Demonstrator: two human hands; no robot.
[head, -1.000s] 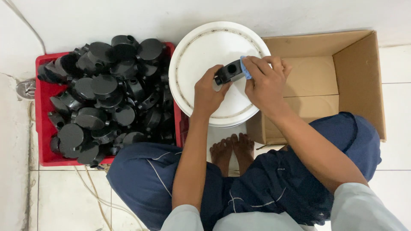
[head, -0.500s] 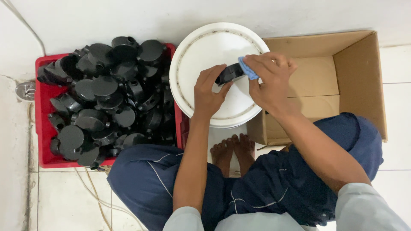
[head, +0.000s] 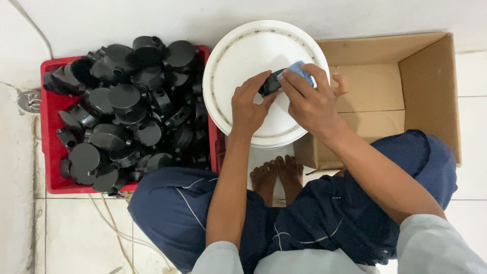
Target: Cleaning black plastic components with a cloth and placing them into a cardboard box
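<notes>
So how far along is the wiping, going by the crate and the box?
Done: nothing shows as finished; the cardboard box looks empty. In hand: the left hand holds one black part over the white lid while the right hand presses a blue cloth on it. Left: the red crate is heaped with black parts, so nearly all of it.

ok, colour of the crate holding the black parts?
Red crate, clearest in the head view.
</notes>
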